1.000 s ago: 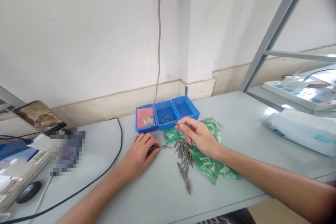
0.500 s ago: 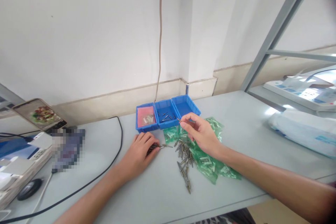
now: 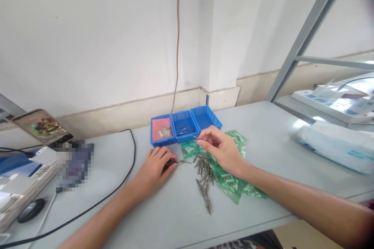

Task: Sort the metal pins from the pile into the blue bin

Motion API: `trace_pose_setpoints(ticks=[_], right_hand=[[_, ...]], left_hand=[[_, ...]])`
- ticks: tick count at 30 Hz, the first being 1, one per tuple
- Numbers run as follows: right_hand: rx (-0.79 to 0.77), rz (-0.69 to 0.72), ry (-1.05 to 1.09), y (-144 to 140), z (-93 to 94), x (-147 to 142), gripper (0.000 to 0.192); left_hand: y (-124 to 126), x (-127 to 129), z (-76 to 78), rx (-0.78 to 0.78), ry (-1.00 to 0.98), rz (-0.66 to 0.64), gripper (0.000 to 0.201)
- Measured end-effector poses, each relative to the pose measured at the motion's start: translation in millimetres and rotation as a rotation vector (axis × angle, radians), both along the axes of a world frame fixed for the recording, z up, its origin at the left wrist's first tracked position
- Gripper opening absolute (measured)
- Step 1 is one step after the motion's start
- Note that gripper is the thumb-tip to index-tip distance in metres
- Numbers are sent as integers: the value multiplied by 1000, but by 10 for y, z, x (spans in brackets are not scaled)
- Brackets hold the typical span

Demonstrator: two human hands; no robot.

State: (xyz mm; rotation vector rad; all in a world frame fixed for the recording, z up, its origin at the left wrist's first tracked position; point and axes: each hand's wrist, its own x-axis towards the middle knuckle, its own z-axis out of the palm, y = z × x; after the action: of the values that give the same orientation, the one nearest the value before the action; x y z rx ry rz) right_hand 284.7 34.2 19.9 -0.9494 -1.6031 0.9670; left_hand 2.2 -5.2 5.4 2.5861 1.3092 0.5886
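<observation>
My right hand (image 3: 220, 148) pinches a small metal pin (image 3: 195, 137) between thumb and fingertips, just in front of the three joined blue trays (image 3: 186, 137). The middle tray (image 3: 176, 119) holds a few pins; the left one holds a pink sheet (image 3: 161, 128) with small parts. My left hand (image 3: 156, 169) rests on the grey table (image 3: 263, 124), fingers closed over a bunch of dark pins (image 3: 170, 163). A loose pile of metal pins (image 3: 204, 175) lies between my hands, partly on green plastic bags (image 3: 233, 186).
A phone (image 3: 41, 127) leans at the far left above a white box (image 3: 26, 183), with a black cable (image 3: 128, 171) running across the table. A grey metal frame (image 3: 306, 35) and white wrapped bundles (image 3: 336, 144) stand at the right. A beige cord (image 3: 177, 42) hangs down the wall.
My right hand lifted the pin toward the trays, then drew back slightly lower and left. My left hand has stayed put on its pins.
</observation>
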Motion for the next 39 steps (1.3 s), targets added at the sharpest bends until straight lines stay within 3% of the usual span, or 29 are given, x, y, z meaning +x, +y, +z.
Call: trace_pose_setpoints(ticks=[9,18,22,26,32,39], right_hand=[[-304,111,220,25,72,-16,36],[-607,406,456,34,100,17,33],[-655,469,484,39,115,25,32],[-550,391,435,54,92,24,30],[-231,165,120,42,39,16,28],[76,22,-142,28,-36,18,8]], left_hand=[[2,1,-1,-11,8,4,12],[5,7,3,-9,13,0,12],[7,8,-5,-15,9,4,12],[11,0,-13,-20,14,1,13],[10,-5,-9,-28,1,2,12],[17,-1,-6,-24,2,1,13]])
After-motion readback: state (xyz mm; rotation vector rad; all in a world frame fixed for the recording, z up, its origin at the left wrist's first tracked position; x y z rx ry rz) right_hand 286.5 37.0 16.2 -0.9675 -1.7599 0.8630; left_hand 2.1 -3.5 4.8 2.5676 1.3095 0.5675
